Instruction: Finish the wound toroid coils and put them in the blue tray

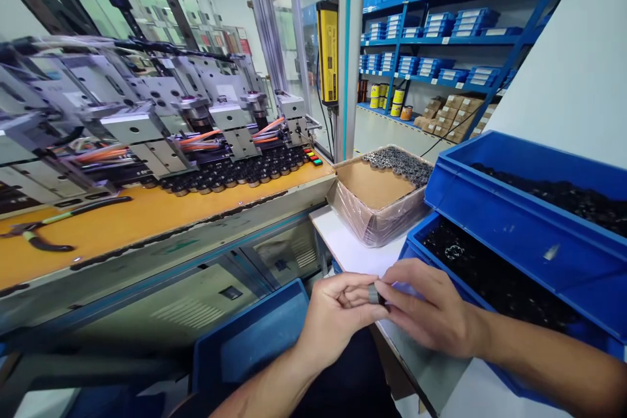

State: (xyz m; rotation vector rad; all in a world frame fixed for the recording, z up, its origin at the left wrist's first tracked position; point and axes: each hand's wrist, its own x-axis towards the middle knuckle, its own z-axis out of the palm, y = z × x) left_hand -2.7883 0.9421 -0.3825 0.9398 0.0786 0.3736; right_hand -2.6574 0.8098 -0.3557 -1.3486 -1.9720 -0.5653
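Pinching a small dark ring (375, 294) between the fingertips of left hand (337, 313) and right hand (434, 315), both closed snug on it, just over the white desk (350, 248) edge. Right beside the right hand, stacked blue bins (490, 215) of dark parts; beyond both hands, cardboard box (377, 225); way off left, pliers (39, 235).

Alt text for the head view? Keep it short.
Left hand and right hand pinch a small dark ring between them, low in frame. Blue bins of dark parts stand at right, a cardboard box beyond, a machine on an orange bench at left.
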